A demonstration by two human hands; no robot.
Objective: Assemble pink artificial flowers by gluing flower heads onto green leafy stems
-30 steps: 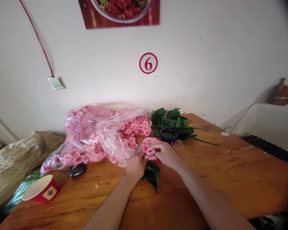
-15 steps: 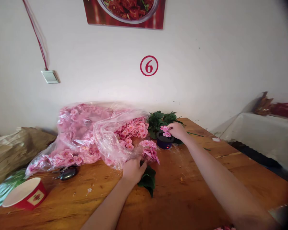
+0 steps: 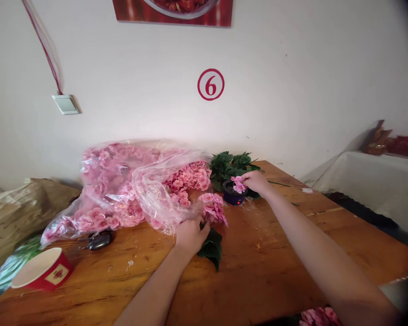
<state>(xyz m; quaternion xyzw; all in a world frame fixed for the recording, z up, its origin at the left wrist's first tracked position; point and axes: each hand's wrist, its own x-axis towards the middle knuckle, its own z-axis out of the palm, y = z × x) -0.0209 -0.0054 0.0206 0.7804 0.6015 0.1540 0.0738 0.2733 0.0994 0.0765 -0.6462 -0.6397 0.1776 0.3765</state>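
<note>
My left hand (image 3: pixel 191 236) is closed around the stem of an artificial flower bunch, whose pink blossoms (image 3: pixel 213 207) and dark green leaf (image 3: pixel 211 250) stick out on either side of the fingers. In a pinch, my right hand (image 3: pixel 256 182) holds a small pink flower sprig (image 3: pixel 238 184) over a dark blue pot (image 3: pixel 234 194) with a red light on its front. What the pot holds looks dark; whether the sprig touches it I cannot tell. Green leaves (image 3: pixel 221 167) lie behind the pot. Left of my left hand is a clear plastic bag (image 3: pixel 153 190) full of pink blossoms.
A red and white paper bowl (image 3: pixel 51 269) and a black oval object (image 3: pixel 100 240) stand at the left of the wooden table (image 3: pixel 251 280). Brown paper (image 3: pixel 30 208) lies beyond the left edge. More pink flowers (image 3: pixel 319 316) show at the bottom right.
My right hand and its sprig have shifted slightly right over the pot. The left hand keeps its hold on the flower bunch. The view has tilted down a little.
</note>
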